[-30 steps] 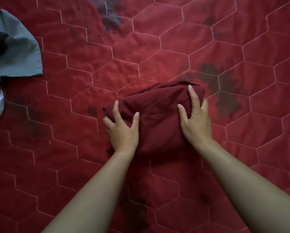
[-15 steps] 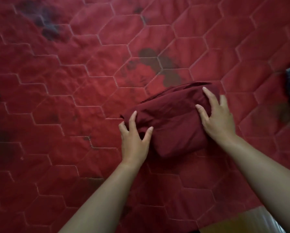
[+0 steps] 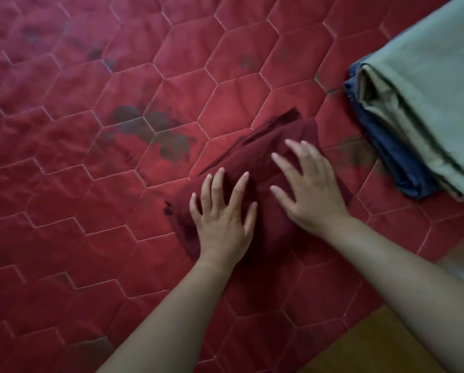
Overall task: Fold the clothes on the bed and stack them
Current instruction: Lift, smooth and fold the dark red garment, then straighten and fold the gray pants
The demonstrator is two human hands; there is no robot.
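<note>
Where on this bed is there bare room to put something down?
The wide quilt left of and beyond the maroon garment is bare. Only a narrow strip separates it from the green cloth stacked on the blue cloth; that right side is crowded.

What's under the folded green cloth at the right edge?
A folded dark blue garment sticks out beneath the green cloth along its left edge, on the red quilt. Anything further underneath is covered.

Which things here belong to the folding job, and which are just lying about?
Job: dark red garment under left hand and right hand; green folded cloth stacked on blue folded cloth.
Not part: red quilt, wooden floor.
</note>
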